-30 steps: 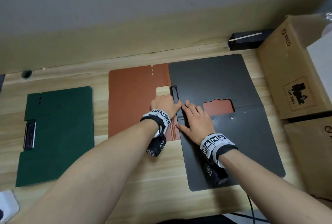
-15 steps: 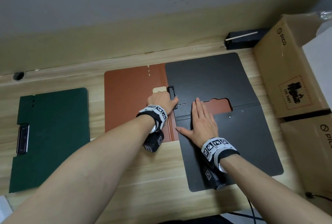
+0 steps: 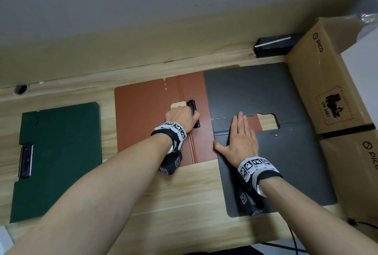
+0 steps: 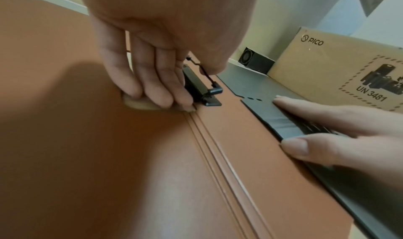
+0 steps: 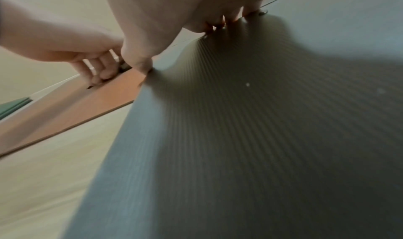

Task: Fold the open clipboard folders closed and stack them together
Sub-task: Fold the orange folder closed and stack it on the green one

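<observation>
Three clipboard folders lie on the wooden table (image 3: 184, 203). The green folder (image 3: 59, 158) is folded closed at the left. In the middle the brown folder (image 3: 143, 123) lies open, and the open black folder (image 3: 251, 91) overlaps its right part. My left hand (image 3: 184, 115) curls over the brown folder's black clip (image 3: 193, 107); in the left wrist view the fingers (image 4: 152, 87) press beside the clip (image 4: 198, 86) and the thumb sits on its wire lever. My right hand (image 3: 242, 132) lies flat, fingers straight, on the black folder's fold (image 4: 272, 115).
Two PICO cardboard boxes (image 3: 327, 82) stand against the black folder's right edge. A small black box (image 3: 274, 48) sits at the back by the wall. A cable hole (image 3: 20, 89) is at the far left. Bare wood shows along the table's front.
The black folder has slid right under my flat right hand, uncovering the brown folder's spine and clip. My left hand stays on the clip.
</observation>
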A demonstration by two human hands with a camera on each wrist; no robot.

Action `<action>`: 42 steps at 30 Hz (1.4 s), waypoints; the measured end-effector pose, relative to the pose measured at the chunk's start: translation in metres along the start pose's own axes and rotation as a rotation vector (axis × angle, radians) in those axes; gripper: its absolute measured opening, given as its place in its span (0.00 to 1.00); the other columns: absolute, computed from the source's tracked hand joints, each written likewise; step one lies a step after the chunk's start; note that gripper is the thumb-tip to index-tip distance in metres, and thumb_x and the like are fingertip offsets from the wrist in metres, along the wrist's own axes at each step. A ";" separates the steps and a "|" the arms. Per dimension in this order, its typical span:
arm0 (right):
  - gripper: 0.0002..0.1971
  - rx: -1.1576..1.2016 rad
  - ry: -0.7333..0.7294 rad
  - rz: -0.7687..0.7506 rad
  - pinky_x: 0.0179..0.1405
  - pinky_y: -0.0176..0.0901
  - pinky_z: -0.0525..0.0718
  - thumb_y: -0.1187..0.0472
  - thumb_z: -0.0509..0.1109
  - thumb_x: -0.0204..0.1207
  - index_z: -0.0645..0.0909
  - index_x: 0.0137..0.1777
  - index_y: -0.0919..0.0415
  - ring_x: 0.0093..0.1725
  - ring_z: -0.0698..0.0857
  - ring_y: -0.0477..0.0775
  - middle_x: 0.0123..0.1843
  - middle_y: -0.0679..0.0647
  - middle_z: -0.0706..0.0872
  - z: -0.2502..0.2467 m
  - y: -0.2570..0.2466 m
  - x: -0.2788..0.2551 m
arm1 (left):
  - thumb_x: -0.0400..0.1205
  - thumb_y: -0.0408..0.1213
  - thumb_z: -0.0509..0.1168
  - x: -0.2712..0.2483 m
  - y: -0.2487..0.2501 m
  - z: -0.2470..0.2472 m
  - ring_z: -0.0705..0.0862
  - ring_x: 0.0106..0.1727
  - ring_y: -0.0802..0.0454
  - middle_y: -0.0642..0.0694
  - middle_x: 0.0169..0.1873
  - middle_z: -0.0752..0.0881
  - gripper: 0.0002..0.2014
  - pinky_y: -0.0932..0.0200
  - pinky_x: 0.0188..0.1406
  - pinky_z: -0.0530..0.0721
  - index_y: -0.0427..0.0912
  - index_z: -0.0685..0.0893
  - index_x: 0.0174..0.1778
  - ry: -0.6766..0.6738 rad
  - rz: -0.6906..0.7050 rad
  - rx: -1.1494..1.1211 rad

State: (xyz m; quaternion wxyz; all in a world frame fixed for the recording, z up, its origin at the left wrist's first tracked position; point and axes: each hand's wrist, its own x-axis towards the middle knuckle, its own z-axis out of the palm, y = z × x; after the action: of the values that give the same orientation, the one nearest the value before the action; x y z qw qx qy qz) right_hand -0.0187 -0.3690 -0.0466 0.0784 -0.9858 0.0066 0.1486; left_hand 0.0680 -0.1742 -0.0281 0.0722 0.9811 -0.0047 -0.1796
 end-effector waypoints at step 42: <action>0.52 -0.289 -0.205 -0.320 0.86 0.54 0.47 0.24 0.52 0.73 0.38 0.87 0.57 0.88 0.44 0.52 0.89 0.52 0.40 -0.025 -0.077 -0.004 | 0.76 0.42 0.74 -0.178 -0.199 -0.072 0.79 0.70 0.44 0.44 0.68 0.82 0.28 0.48 0.73 0.75 0.38 0.78 0.71 0.193 -0.724 -0.977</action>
State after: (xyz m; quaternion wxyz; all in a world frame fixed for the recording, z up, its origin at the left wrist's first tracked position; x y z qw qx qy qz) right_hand -0.0125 -0.2964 -0.0105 -0.0405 -0.9550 -0.1792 0.2330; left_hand -0.0760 0.0391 0.0722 0.4479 0.7857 0.4181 -0.0847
